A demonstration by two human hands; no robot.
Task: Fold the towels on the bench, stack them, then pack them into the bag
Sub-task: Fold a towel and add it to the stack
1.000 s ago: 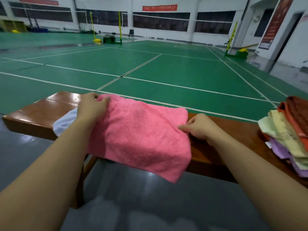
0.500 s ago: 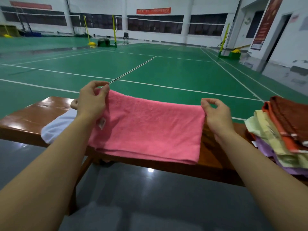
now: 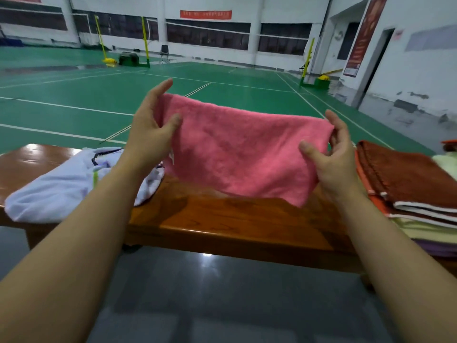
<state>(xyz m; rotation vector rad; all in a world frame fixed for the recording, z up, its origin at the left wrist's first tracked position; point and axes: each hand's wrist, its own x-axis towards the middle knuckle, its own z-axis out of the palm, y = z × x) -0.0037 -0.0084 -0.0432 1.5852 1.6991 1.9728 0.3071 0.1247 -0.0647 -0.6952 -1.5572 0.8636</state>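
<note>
A pink towel [image 3: 242, 152], folded over, hangs in the air above the wooden bench [image 3: 222, 219]. My left hand [image 3: 150, 129] holds its left end between thumb and fingers. At the right end, my right hand [image 3: 331, 154] grips the towel the same way. The lower edge of the towel hangs just above the bench top. On the bench to the left lies a pale lavender cloth bag [image 3: 66, 184], crumpled and flat. A stack of folded towels [image 3: 410, 194] sits at the right, brown on top, then orange, pale yellow and purple below.
The bench stands at the edge of a green badminton court [image 3: 222, 95] with white lines. Grey floor [image 3: 222, 305] lies between me and the bench. Net posts, a chair and a wall with a doorway are far behind.
Both hands have lifted the pink towel off the bench and hold it stretched in the air. The view has swung left, so the bag shows more.
</note>
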